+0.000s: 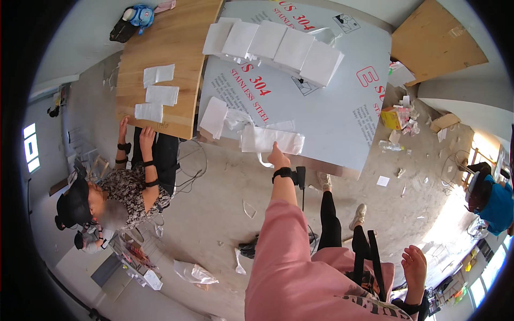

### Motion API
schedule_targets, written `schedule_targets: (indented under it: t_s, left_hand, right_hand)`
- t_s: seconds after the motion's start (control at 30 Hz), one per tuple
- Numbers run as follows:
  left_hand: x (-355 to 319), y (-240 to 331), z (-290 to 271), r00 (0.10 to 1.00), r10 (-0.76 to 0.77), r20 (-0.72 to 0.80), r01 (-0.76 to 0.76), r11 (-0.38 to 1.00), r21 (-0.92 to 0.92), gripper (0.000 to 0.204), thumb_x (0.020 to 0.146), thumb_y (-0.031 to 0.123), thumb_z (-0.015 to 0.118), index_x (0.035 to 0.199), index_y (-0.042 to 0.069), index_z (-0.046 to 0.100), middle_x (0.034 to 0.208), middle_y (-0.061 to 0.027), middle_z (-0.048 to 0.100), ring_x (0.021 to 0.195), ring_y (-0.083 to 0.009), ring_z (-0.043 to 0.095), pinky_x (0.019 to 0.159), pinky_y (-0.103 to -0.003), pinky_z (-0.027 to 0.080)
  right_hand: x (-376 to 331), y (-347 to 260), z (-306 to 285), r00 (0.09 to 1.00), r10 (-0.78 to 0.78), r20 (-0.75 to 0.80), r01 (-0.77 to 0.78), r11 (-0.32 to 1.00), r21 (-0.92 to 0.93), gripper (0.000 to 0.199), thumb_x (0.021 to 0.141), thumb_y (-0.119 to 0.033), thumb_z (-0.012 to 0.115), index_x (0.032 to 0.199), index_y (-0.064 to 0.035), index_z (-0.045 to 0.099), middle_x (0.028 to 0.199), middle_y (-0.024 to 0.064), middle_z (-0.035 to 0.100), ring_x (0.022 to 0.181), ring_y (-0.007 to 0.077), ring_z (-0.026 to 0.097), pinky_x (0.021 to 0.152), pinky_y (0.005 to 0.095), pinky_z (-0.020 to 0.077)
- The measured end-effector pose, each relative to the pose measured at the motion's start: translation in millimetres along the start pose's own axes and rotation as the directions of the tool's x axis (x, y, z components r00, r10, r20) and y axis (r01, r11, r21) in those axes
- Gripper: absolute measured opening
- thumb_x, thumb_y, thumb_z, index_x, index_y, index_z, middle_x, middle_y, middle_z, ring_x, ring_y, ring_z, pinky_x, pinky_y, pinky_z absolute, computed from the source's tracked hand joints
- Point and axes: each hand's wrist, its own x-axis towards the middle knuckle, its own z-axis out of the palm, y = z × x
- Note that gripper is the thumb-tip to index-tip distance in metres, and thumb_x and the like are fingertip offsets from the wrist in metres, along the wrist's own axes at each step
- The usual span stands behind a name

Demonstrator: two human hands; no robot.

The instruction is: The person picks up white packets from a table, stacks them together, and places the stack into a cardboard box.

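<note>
My left hand [277, 156] reaches to the front edge of the steel-topped table. It pinches the near edge of a flat white bag-like piece [270, 140], one digit on top and the other fingers mostly hidden. A thin white strap hangs from this piece over the edge. Just left of it lies another white piece [213, 116] with loose straps beside it. Farther back, several stacks of white flat pieces [292, 48] stand in an overlapping row. My right hand [415, 263] is down at my right side, away from the table, fingers loosely apart and holding nothing.
A wooden table [182, 48] adjoins on the left, with white pieces [162, 95] on it. A person [123, 187] sits there, hands at its edge. Cardboard [439, 43], a yellow box [393, 119] and scraps litter the right floor. Another person in blue [495, 203] is far right.
</note>
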Motion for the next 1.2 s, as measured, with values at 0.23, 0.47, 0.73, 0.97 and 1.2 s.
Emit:
schedule_targets:
  t_s: [0.23, 0.47, 0.73, 0.97, 1.2]
  left_hand:
    - [1, 14, 23, 0.929, 0.211, 0.304, -0.352, 0.252, 0.901, 0.049, 0.083, 0.022, 0.057, 0.127, 0.006, 0.042, 0.108, -0.014, 0.059, 0.093, -0.0249, 0.059, 0.078, -0.033, 0.048]
    - [19, -2, 27, 0.846, 0.324, 0.424, -0.426, -0.069, 0.902, 0.036, 0.086, 0.016, 0.049, 0.122, 0.013, 0.05, 0.105, -0.0152, 0.061, 0.093, -0.0276, 0.061, 0.079, -0.035, 0.049]
    - [-9, -1, 50, 0.935, 0.235, -0.267, -0.195, 0.967, 0.166, 0.043, 0.072, 0.02, 0.06, 0.106, -0.006, 0.054, 0.104, -0.0182, 0.059, 0.089, -0.0285, 0.06, 0.072, -0.038, 0.048]
    - [17, -16, 2, 0.681, 0.625, 0.382, -0.693, 0.381, 0.613, 0.041, 0.075, 0.02, 0.063, 0.106, -0.004, 0.053, 0.109, -0.012, 0.057, 0.097, -0.0248, 0.055, 0.084, -0.033, 0.046]
    - [50, 29, 6, 0.833, 0.454, 0.318, -0.392, 0.888, -0.242, 0.041, 0.081, 0.021, 0.061, 0.115, 0.001, 0.051, 0.116, -0.0095, 0.053, 0.102, -0.0207, 0.052, 0.091, -0.029, 0.041]
  right_hand:
    - [6, 0, -3, 0.998, 0.004, -0.063, -0.005, 1.0, -0.01, 0.02, 0.086, -0.014, 0.054, 0.103, -0.004, 0.054, 0.089, 0.0077, 0.061, 0.075, 0.0157, 0.06, 0.062, 0.0247, 0.0479]
    - [9, 4, -16, 0.994, 0.019, -0.108, -0.018, 1.0, 0.009, 0.02, 0.084, -0.012, 0.056, 0.103, -0.0041, 0.054, 0.089, 0.0083, 0.061, 0.076, 0.0161, 0.06, 0.062, 0.025, 0.047]
    - [10, 7, -30, 0.998, 0.026, -0.062, -0.024, 0.999, 0.035, 0.021, 0.084, -0.012, 0.056, 0.103, -0.0025, 0.054, 0.091, 0.01, 0.061, 0.077, 0.0177, 0.06, 0.063, 0.0259, 0.0471]
    - [11, 13, -48, 0.999, 0.026, -0.047, -0.023, 0.997, 0.071, 0.02, 0.085, -0.011, 0.054, 0.103, -0.0023, 0.054, 0.09, 0.0098, 0.061, 0.077, 0.0174, 0.06, 0.063, 0.0252, 0.0474]
    - [31, 23, -68, 0.997, 0.059, 0.043, -0.063, 0.995, 0.079, 0.018, 0.086, -0.012, 0.054, 0.102, -0.0029, 0.054, 0.089, 0.0091, 0.062, 0.076, 0.0164, 0.06, 0.061, 0.0249, 0.0472]
